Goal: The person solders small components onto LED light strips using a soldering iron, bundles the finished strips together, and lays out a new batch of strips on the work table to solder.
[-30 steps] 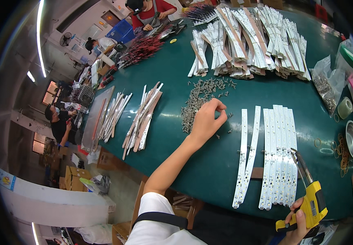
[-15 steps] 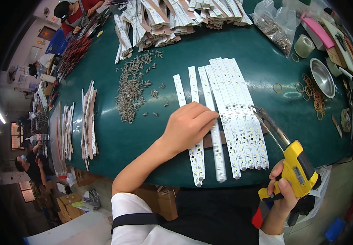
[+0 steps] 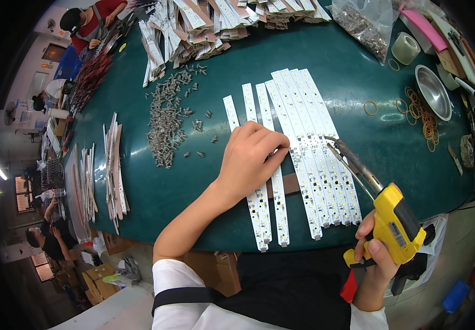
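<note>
My left hand is closed, its fingers bent over a white LED strip that lies lengthwise on the table. Two more LED strips pass under this hand on its left. Several LED strips lie side by side to its right, small chips and dark parts along them. My right hand grips a yellow and black soldering gun. The gun's metal tip and thin feed tube point up-left, over the middle of the row; whether the tip touches a strip I cannot tell.
Small metal connectors are heaped left of the strips. Strip piles lie at the back and bundles at the left. Rubber bands, a metal bowl and a tape roll sit right. A co-worker works far left.
The LED strip under my left hand has shifted left, widening its gap to the row on the right. The soldering gun's tip has moved slightly left and up. The whole view has shifted a little.
</note>
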`<control>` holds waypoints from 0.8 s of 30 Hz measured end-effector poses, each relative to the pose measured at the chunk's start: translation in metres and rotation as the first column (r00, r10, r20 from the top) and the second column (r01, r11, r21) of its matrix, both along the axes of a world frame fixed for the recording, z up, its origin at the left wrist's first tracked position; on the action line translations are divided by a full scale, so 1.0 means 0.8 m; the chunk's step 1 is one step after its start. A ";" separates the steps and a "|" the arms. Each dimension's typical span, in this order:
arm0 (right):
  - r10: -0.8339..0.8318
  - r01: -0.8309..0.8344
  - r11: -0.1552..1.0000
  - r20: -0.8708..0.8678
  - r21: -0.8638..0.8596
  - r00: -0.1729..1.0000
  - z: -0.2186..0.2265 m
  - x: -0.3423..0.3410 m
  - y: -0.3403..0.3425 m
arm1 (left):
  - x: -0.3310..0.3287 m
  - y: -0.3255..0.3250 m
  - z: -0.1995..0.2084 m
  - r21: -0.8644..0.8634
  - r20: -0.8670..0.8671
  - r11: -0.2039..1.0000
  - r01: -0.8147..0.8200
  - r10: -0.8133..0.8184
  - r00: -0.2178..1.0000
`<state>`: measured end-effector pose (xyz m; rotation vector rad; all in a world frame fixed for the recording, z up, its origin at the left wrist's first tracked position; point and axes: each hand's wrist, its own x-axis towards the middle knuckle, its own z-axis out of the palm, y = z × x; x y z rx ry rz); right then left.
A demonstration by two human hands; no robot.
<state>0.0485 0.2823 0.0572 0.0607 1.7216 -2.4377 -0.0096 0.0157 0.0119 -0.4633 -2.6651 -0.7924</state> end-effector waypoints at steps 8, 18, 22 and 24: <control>0.038 -0.036 0.999 0.059 -0.035 0.998 0.000 0.000 0.004 | 0.001 -0.002 -0.002 0.019 0.023 1.000 -0.008 0.007 1.000; 0.068 -0.062 0.996 0.092 -0.060 0.993 -0.002 0.000 0.008 | 0.001 0.002 -0.009 -0.154 -0.163 0.988 -0.012 -0.013 0.987; 0.074 -0.066 0.995 0.114 -0.070 0.991 0.002 0.000 0.008 | 0.002 0.003 -0.009 -0.208 -0.198 0.978 -0.001 -0.041 0.979; 0.082 -0.078 0.996 0.124 -0.039 0.989 0.001 0.000 0.006 | 0.002 0.003 -0.007 -0.198 -0.191 0.980 0.002 -0.040 0.981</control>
